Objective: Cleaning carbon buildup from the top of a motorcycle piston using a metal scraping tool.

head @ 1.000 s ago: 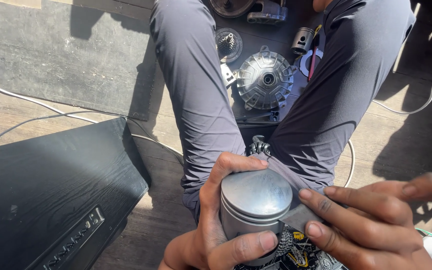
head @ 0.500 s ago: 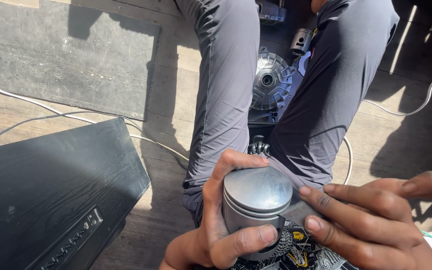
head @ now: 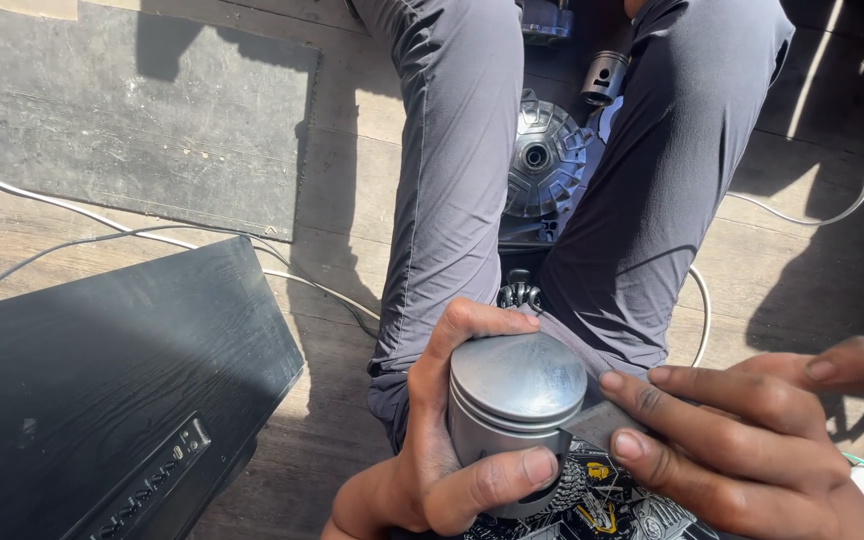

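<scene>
Sitting on a worn wooden floor [head: 202,480], the person has both legs in grey trousers [head: 452,150] stretched forward, knees apart. A dark rubber mat [head: 132,110] lies flat at upper left; a black wood-grain case [head: 92,400] with a row of small controls on its edge fills the lower left corner. White cables [head: 102,235] run across the floor between mat and case, another loops at right. Between the legs lies a finned round metal engine part [head: 544,160], and beyond it a small piston [head: 604,78] on its side. Low in the frame, just in front of the lap, the left hand [head: 432,470] is wrapped around a silver piston [head: 512,400], crown up, thumb over the near skirt and fingers curled behind: clamped firmly. The right hand [head: 752,450] sits just right of it, fingertips [head: 620,445] pressing a thin grey strip [head: 597,420] against the piston's side; fingers extended, not closed around anything.
</scene>
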